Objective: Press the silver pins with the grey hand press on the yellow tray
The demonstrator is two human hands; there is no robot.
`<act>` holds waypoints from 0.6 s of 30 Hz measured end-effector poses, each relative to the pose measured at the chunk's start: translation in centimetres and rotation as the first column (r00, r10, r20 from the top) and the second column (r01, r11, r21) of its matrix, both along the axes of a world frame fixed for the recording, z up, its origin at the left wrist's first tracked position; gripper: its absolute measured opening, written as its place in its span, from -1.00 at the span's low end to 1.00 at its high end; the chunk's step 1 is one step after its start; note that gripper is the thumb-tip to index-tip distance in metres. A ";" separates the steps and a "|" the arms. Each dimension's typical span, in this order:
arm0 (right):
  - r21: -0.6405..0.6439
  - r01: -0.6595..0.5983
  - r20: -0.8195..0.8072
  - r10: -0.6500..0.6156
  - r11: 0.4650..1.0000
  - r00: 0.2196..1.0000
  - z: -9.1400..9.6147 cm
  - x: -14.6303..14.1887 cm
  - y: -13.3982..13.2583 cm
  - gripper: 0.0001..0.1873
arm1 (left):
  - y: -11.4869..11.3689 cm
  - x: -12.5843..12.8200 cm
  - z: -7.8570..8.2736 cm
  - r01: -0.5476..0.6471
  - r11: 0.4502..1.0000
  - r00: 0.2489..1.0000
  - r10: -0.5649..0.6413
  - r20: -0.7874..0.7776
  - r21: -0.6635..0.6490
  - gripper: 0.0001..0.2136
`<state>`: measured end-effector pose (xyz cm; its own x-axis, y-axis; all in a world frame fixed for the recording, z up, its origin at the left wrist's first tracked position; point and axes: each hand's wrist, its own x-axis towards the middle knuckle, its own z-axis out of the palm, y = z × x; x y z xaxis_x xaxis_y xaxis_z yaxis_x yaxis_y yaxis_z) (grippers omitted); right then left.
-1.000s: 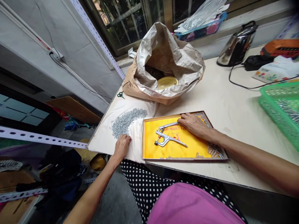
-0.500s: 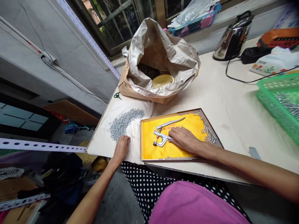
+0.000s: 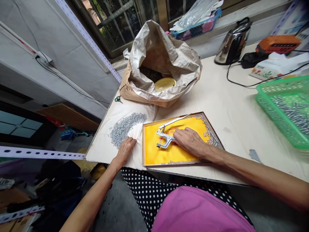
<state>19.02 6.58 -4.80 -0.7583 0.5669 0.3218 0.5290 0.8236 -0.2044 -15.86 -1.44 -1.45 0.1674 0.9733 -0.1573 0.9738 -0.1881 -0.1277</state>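
A silver pair of snap pliers (image 3: 166,133) lies in a shallow tray lined with yellow cloth (image 3: 154,154). My right hand (image 3: 189,140) rests on the lower handle of the pliers, fingers curled over it. Several small metal pins line the tray's right edge (image 3: 211,135). Left of the tray, a heap of small metal pins (image 3: 124,125) lies on a white cloth (image 3: 103,149). My left hand (image 3: 125,149) presses on that cloth just below the heap, fingers bent and together.
A crumpled paper sack (image 3: 164,61) with a yellow bowl (image 3: 165,84) inside stands behind the tray. Small green scissors (image 3: 118,99) lie at its left. A green basket of metal parts (image 3: 287,108) is at right; a steel kettle (image 3: 233,40) and cables at the back.
My right hand slid from the tray's upper right down onto the pliers' handle, and the pliers turned slightly. My left hand stayed on the cloth.
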 end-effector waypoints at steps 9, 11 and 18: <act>-0.141 0.101 0.124 -0.083 0.985 0.989 0.7 2.1 0.2 -0.74 | -1.1 0.2 -0.9 -0.062 0.995 0.995 0.056 0.078 0.072 -0.75; -0.109 0.116 0.050 -0.111 0.987 0.993 1.2 2.3 0.2 -0.72 | -1.0 0.2 -0.8 -0.116 0.988 0.979 0.096 0.181 0.104 -0.78; 0.036 0.017 -0.031 -0.016 0.999 0.999 1.0 2.3 -0.2 -0.66 | -0.3 5.1 1.9 -0.523 0.845 0.471 0.396 0.788 -0.112 -0.71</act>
